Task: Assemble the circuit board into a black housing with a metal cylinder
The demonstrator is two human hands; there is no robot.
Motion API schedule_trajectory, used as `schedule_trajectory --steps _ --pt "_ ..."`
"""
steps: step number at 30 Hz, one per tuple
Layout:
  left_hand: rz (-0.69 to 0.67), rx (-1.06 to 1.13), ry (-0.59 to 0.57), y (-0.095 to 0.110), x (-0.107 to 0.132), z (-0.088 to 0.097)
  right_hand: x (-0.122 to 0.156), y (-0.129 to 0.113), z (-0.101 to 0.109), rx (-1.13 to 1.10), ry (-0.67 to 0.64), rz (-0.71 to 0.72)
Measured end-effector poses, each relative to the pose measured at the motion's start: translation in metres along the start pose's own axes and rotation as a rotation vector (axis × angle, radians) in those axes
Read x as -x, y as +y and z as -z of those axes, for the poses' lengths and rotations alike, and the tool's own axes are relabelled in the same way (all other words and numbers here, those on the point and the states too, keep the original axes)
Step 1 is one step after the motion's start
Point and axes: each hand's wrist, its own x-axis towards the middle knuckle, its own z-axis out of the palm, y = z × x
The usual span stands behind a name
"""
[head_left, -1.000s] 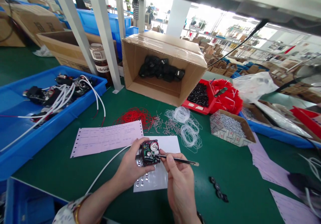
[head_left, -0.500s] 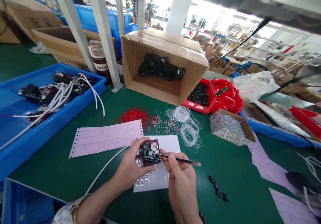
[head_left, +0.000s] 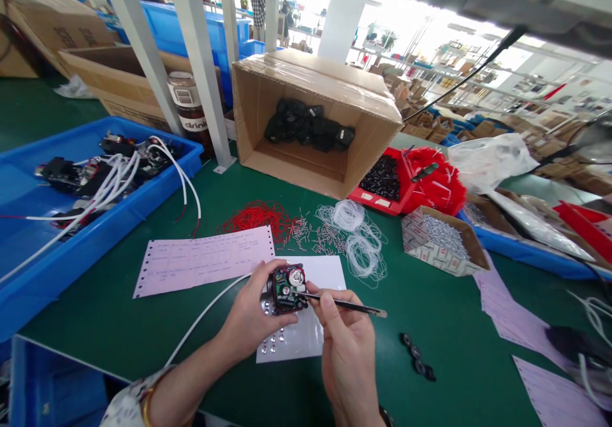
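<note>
We work a small module over the green counter (head_left: 421, 299).

Behind it lie a carton (head_left: 315, 121) and a blue bin (head_left: 29, 267) of wired units. On the white sheet (head_left: 306, 338) silver discs (head_left: 275, 344) wait unused. Our left hand (head_left: 248, 315) has its grip closed around the module (head_left: 287, 287); our right hand (head_left: 347, 350) pinches tweezers (head_left: 354, 306), tip on the module's face, so the fitting looks midway.

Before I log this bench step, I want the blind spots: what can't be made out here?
- Head view: the tweezers tip, too small to tell what it grips inside the small black module.
- The module's underside, hidden by the left hand.
- Print on the pink form, too small to read.
- The white cable end, covered by the left forearm.
- The right hand wrist, cut off by the bottom edge.
</note>
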Motion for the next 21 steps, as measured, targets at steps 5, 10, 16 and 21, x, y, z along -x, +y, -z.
schedule_trajectory --steps 5,10,16,21 --pt "0.01 0.002 -0.009 -0.0001 -0.0006 -0.0005 -0.0021 0.0002 0.0008 0.011 -0.014 0.002" --pt "0.02 -0.002 -0.015 0.0007 -0.0008 -0.0003 -0.0039 0.0001 0.0007 -0.004 -0.012 -0.006" --pt "0.021 -0.023 -0.01 -0.0007 -0.001 -0.0007 -0.004 -0.0023 0.0014 -0.027 -0.024 -0.019" --pt "0.025 -0.023 -0.008 0.0002 -0.0005 -0.0003 -0.0085 0.0003 0.0074 -0.005 -0.054 -0.044"
